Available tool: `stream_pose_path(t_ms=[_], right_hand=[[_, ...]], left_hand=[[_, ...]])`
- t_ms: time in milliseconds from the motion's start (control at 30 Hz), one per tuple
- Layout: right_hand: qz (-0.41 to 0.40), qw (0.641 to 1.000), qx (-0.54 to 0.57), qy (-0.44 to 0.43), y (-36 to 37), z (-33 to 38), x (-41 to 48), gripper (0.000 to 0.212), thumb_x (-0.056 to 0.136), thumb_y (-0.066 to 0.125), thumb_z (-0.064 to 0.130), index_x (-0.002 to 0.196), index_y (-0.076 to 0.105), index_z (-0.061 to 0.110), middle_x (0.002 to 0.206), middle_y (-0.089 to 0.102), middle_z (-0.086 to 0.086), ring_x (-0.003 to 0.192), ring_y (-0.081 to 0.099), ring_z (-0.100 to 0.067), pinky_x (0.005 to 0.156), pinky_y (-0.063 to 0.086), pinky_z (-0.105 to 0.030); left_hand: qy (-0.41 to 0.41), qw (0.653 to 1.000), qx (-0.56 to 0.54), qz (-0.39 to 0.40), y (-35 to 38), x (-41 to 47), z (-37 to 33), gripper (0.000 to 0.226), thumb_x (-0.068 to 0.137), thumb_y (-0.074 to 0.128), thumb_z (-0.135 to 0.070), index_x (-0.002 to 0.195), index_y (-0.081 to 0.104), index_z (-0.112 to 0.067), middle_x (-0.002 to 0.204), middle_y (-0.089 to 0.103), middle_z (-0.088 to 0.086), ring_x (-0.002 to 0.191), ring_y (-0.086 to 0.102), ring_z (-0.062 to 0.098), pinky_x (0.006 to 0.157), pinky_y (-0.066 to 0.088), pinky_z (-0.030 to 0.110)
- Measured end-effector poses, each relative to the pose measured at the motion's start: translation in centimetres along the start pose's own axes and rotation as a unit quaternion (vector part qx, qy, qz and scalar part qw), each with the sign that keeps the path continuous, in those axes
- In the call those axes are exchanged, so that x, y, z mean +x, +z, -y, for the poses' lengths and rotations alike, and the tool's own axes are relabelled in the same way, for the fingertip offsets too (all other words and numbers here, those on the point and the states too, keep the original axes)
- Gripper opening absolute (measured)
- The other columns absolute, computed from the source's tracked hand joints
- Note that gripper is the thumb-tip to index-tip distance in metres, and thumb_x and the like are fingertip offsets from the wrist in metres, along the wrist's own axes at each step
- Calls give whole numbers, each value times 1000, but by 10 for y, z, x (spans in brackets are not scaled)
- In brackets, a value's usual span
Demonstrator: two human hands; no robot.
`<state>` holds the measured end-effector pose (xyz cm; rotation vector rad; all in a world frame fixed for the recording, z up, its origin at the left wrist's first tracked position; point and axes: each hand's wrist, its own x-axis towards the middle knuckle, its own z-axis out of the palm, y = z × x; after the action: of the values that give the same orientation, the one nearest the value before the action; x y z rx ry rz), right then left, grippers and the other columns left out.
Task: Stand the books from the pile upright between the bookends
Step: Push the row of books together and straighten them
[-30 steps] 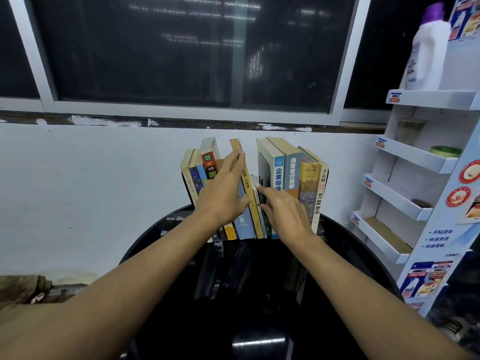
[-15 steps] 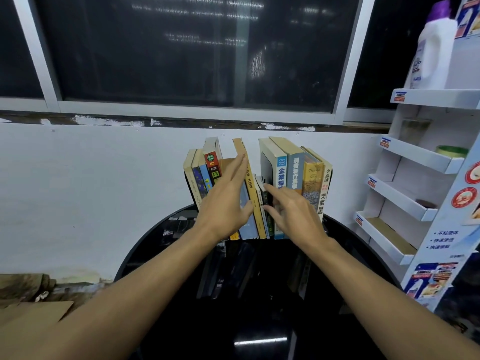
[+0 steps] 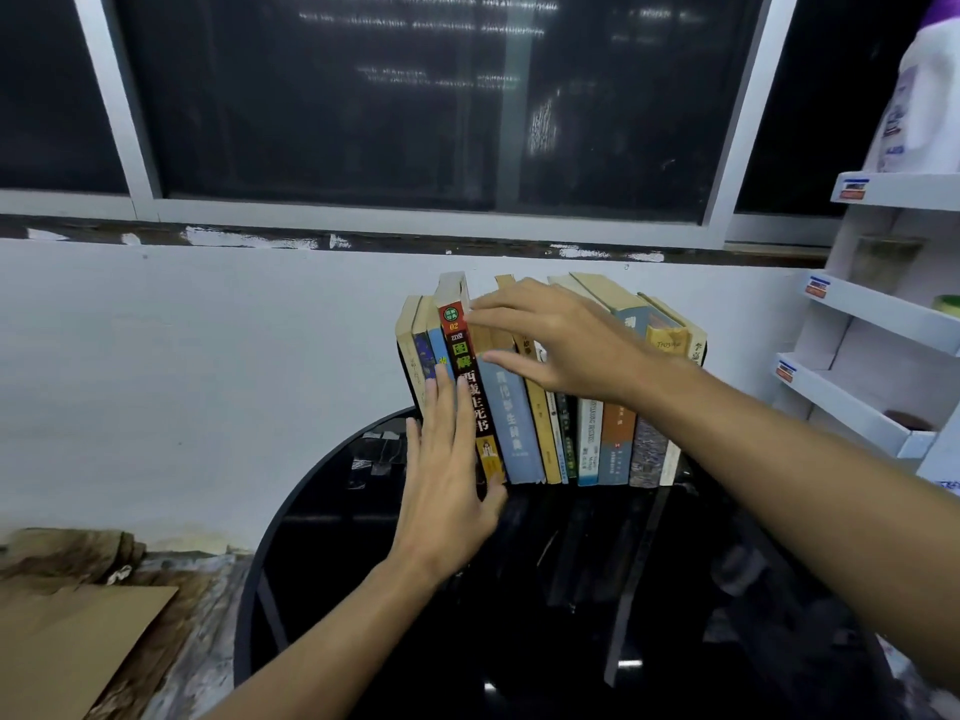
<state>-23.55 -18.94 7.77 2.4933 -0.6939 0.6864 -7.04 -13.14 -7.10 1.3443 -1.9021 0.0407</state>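
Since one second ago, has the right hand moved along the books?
Yes. The right hand went up and leftward along the books, from the middle spines to the red-and-black book.

A dark window (image 3: 332, 96) in a white frame runs above the fingers (image 3: 445, 407), over a white wall (image 3: 208, 356). Right of them stands a white tiered shelf rack (image 3: 878, 314), a white bottle (image 3: 919, 111) with a purple cap on its top tier. Beneath them spreads a round black desk (image 3: 519, 641). A cardboard sheet (image 3: 67, 646) lies lower left.
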Motion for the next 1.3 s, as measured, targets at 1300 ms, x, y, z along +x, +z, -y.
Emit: stream_pose_path(t_ms=[1300], right_hand=[[100,994,26,-41,15,-40,27,45,96,54,37,137,60,17,141,58,0,132,51,-16,108,45,-42]], left_hand=[[-58,995,-7,-75,60,25,-3,110,93,65,-40,156,-18,-2,162,-31,14,151,-27,28,125,9,55]])
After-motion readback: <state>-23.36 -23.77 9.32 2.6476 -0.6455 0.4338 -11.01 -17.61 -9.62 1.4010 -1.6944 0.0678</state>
